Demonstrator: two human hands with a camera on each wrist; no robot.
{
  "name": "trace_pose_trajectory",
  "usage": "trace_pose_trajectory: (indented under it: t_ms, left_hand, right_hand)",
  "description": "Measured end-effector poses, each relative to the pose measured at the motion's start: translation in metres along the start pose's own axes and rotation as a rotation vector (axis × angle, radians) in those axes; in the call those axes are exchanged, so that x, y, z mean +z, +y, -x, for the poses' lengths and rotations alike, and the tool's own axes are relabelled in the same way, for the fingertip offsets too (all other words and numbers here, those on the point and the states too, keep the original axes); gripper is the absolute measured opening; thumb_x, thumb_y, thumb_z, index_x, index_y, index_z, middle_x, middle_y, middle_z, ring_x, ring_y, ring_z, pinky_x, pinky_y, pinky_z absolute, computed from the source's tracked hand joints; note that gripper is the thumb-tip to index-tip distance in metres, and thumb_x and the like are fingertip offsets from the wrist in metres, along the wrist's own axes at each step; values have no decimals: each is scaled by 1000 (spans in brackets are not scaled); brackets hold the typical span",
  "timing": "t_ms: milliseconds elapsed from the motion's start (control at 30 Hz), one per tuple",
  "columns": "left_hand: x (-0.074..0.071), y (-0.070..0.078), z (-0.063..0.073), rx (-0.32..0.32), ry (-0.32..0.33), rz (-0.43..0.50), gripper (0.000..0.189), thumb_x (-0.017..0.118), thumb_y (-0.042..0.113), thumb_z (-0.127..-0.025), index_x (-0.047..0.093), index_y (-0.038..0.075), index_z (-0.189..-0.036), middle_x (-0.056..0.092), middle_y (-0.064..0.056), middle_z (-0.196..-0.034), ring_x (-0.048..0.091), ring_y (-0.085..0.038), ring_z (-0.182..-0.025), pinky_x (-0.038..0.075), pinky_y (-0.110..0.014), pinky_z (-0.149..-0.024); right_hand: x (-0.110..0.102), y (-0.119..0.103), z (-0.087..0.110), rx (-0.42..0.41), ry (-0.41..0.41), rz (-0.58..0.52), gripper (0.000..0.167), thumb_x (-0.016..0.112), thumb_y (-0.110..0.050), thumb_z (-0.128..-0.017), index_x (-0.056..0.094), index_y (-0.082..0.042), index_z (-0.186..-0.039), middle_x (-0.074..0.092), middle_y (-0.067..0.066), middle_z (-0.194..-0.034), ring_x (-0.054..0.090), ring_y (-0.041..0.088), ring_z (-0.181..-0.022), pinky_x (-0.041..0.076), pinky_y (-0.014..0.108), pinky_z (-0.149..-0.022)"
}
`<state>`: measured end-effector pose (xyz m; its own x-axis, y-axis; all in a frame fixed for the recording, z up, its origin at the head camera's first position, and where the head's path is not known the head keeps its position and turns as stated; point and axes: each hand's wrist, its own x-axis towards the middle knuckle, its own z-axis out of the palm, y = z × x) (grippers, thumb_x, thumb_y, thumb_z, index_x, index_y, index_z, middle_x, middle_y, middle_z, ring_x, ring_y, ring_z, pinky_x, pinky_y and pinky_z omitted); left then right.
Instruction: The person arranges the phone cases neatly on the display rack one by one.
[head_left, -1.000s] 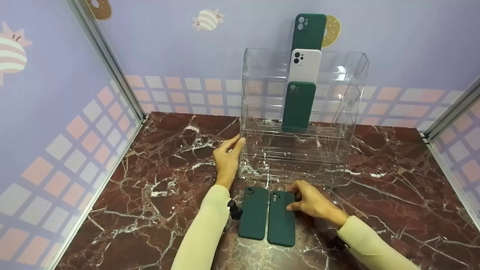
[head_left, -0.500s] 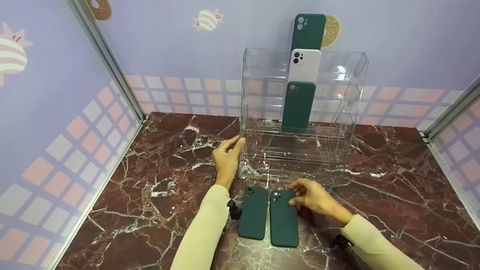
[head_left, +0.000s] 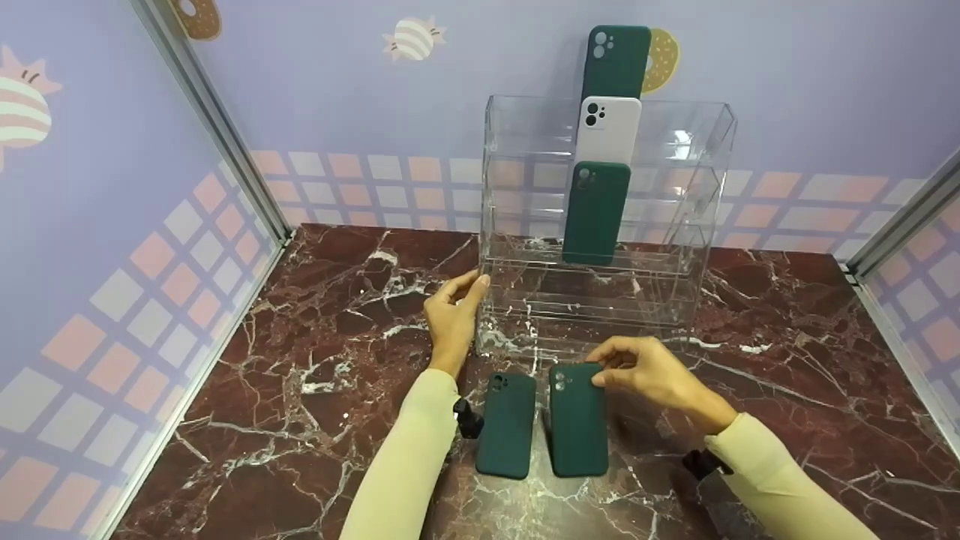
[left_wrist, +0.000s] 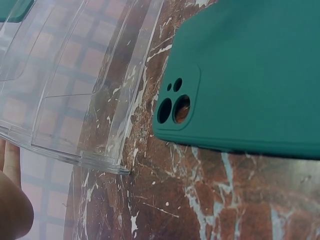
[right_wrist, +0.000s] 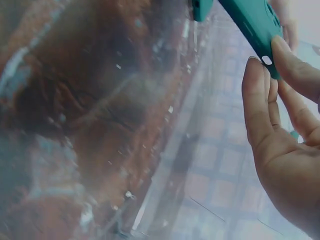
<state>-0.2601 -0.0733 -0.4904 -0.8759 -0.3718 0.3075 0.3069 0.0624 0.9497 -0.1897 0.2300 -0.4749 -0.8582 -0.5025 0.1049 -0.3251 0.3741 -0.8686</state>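
Observation:
My right hand point(head_left: 649, 369) pinches the top right corner of a dark green phone case point(head_left: 579, 420), whose upper end is tilted up off the table. In the right wrist view, the thumb and fingers grip the edge of this green case point(right_wrist: 252, 27). A second green phone case point(head_left: 507, 426) lies flat to its left, camera holes at the far end. My left hand point(head_left: 454, 315) holds the left side edge of a clear acrylic tiered display rack point(head_left: 652, 289); its grip is partly hidden. Two green cases and one white phone case point(head_left: 609, 131) stand in the rack's upper tiers.
The rack stands on a red-brown marbled table point(head_left: 360, 450) near the back wall point(head_left: 375, 112). Patterned side panels with metal edge strips point(head_left: 217, 112) border the table left and right. A black wrist strap mount point(head_left: 469, 420) sits beside the flat case.
My right hand has moved forward and right, raising the right-hand green case off the table and away from the other one. The left hand keeps its place on the rack.

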Motion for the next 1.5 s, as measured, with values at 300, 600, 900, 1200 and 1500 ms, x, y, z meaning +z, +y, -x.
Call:
trace_pose_trajectory:
  t_ms: [300,600,900,1200,1500]
  left_hand:
    - [1,0,0,0,12,2,20,86,14,-92,83,2,-108,79,-6,-95,72,-12,-83,51,-21,-69]
    - [1,0,1,-10,18,2,20,85,14,-92,83,2,-109,78,-5,-96,71,-14,-84,51,-22,-71]
    - [1,-1,1,-1,21,5,21,86,15,-92,83,2,-109,78,-5,-97,71,-15,-85,51,-22,-72]
    - [0,-2,0,-2,12,-21,21,85,17,-93,84,5,-110,78,-2,-96,71,-16,-86,50,-23,-71]
    - [1,-1,1,15,17,-13,22,85,16,-93,83,2,-110,78,-5,-95,70,-15,-85,50,-22,-70]
  right_hand:
    - [-24,-20,-5,-55,141,45,24,83,2,-89,76,0,-112,76,11,-99,73,23,-86,60,27,-75]
    - [-51,-44,-17,-77,333,43,24,82,3,-90,76,2,-113,77,17,-105,75,18,-79,61,26,-67]
    - [-73,-62,-34,-110,440,44,29,83,3,-90,75,5,-117,76,21,-103,72,11,-75,56,21,-66]
    - [-89,-72,-53,-123,522,83,28,84,2,-90,74,7,-115,75,20,-105,70,6,-84,55,18,-77]
    - [-94,-75,-68,-149,532,28,28,82,7,-90,73,11,-115,72,15,-100,71,8,-84,59,21,-76]
